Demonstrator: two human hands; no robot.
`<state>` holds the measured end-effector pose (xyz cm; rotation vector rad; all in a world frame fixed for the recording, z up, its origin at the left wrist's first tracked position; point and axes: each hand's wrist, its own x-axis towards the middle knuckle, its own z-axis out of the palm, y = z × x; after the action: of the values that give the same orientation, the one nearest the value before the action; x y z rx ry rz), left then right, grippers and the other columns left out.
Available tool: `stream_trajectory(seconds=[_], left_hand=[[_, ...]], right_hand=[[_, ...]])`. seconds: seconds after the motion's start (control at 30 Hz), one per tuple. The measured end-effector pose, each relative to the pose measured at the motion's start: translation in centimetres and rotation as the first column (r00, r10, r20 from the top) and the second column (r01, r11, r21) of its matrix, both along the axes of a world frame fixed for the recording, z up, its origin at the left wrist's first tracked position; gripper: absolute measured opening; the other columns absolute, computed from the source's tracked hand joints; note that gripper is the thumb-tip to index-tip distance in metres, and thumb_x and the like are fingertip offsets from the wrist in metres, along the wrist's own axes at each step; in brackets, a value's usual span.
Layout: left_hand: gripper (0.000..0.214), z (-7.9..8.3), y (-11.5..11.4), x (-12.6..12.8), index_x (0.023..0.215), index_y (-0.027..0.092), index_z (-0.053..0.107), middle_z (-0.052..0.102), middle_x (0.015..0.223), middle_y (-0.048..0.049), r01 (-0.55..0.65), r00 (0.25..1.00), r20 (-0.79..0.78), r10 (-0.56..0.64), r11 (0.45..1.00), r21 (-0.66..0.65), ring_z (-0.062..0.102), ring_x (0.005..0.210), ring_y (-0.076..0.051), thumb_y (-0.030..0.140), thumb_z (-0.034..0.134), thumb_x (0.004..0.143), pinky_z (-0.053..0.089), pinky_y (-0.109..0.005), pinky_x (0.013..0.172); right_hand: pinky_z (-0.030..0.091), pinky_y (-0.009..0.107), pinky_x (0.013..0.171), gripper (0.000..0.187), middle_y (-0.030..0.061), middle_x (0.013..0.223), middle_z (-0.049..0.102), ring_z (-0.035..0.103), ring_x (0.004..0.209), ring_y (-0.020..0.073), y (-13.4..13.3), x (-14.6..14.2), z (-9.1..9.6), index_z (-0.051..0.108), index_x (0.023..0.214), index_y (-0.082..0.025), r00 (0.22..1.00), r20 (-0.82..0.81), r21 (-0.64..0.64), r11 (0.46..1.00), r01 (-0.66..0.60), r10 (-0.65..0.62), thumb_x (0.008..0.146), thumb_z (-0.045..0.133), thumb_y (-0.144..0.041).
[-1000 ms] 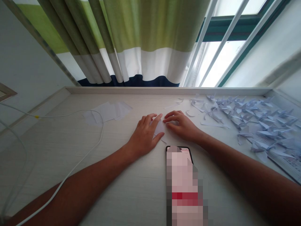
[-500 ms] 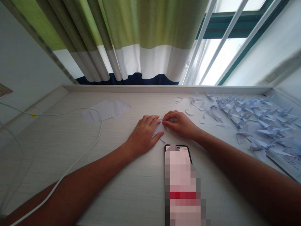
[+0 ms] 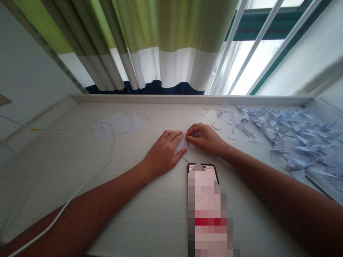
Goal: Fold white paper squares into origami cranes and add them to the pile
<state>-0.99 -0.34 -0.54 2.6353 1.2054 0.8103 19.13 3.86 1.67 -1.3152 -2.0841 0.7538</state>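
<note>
Since a second ago my right hand (image 3: 206,140) has drawn its fingers (image 3: 190,131) in: they lay spread over the paper, and now they are curled, their tips bunched right against the fingertips of my left hand (image 3: 164,151), which has barely shifted. The small white folded sheet of paper (image 3: 182,144) lies on the pale wood-grain desk (image 3: 150,214) between both sets of fingers. My left fingers are stretched out flat and rest on its left part, thumb along its near edge. My right fingers touch its far right corner, and I cannot tell whether they pinch it or only press it down. Just nearer to me than the fingers lies a black-rimmed smartphone (image 3: 207,207), close to the paper's near tip. Well to the left of the fingers a thin white cable (image 3: 114,148) loops past a loose stack of white paper squares (image 3: 120,124), with bare desk between. Right of the fingers, scraps and a heap of pale folded paper cranes (image 3: 289,134) crowd the desk. Beyond the fingers is open surface up to the desk's raised back rim (image 3: 160,99).
</note>
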Motion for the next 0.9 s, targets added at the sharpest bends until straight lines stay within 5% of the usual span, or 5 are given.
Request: stream_trajectory(seconds=[0.9], left_hand=[[0.041,-0.13,0.03,0.38,0.136,0.016,0.062,0.063,0.143,-0.0106,-0.023,0.988,-0.156,0.023,1.0,0.002,0.053,0.128,-0.03,0.034,0.051,0.101,0.045,-0.048,0.112]], right_hand=[[0.049,0.039,0.092,0.012,0.0059,0.093,0.071,0.065,0.095,0.0249,0.21,-0.31,-0.41,0.07,0.069,-0.021,0.984,0.174,0.164,0.987,0.0,-0.029,0.08,0.069,-0.017]])
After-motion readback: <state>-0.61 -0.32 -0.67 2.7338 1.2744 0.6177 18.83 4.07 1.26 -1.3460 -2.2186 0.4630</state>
